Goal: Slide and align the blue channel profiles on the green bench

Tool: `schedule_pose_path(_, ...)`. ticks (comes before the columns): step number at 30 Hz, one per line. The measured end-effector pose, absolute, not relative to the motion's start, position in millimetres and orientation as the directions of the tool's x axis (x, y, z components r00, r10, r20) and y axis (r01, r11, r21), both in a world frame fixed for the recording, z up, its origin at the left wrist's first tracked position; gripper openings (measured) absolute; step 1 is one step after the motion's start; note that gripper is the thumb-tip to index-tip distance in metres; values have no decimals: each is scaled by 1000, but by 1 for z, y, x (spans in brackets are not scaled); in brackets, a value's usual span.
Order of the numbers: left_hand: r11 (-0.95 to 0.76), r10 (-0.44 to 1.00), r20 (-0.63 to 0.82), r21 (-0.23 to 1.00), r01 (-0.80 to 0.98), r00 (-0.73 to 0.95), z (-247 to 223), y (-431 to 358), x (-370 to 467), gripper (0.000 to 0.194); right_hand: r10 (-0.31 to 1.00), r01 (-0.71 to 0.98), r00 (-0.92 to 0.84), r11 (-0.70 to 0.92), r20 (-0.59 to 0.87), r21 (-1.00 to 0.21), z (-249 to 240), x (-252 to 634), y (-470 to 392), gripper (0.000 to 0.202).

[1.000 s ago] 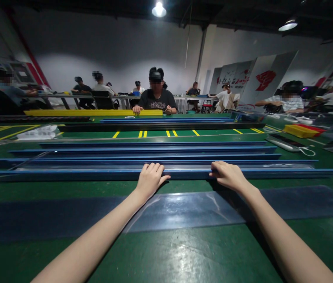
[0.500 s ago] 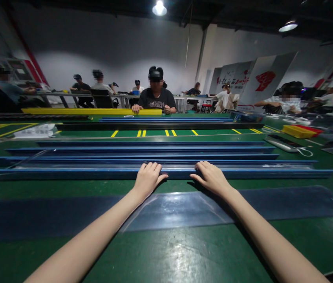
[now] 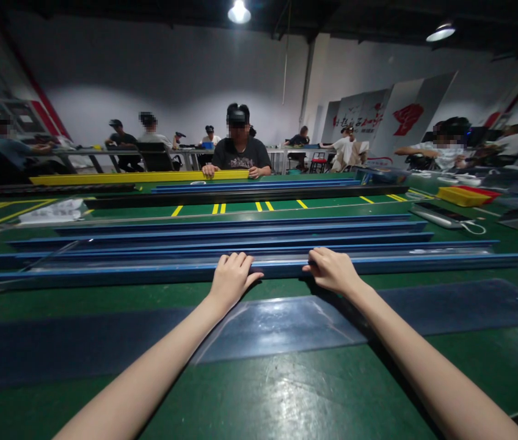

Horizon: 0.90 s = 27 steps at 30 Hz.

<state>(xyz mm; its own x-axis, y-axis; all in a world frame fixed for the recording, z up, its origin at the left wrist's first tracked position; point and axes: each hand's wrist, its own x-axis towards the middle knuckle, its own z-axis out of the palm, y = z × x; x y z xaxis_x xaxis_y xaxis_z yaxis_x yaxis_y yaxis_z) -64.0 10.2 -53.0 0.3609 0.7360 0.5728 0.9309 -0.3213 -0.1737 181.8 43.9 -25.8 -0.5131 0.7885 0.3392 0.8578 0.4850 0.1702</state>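
Observation:
My left hand [image 3: 232, 278] grips the near wall of a long blue channel [image 3: 281, 269], fingers over its top edge and thumb on the front. Farther right along the same channel, my right hand [image 3: 332, 269] is closed on that wall too, with its fingers curled. Inside the channel lies a clear plastic strip [image 3: 126, 264], partly hidden by my hands. Just behind stand more blue channels [image 3: 195, 229], parallel to it. A flat clear plastic sheet [image 3: 281, 324] lies on the green table between me and the channel, under my forearms.
Across the green table [image 3: 268, 397], a person [image 3: 243, 150] in a dark shirt has both hands on a yellow channel [image 3: 140, 177]. A black rail [image 3: 259, 197] lies midway. At right are a phone-like device [image 3: 442, 215] with a white cord and a yellow tray [image 3: 463, 196].
The near channel has turned slightly, its right end farther from me and its left end nearer. My right hand has moved a little away from me and its fingers have curled tighter.

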Motion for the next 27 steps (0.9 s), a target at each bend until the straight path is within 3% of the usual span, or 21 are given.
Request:
schedule_pose_path(7,-357,724,576,-160,920,381,-54,10,-63,34,835,884,-467,432,292,179,-21,194,42,18)
schedule_pose_path(27,-341,717,584,-182,923,380,-54,10,-63,33,787,839,-543,523,294,147,-25,197,43,19)
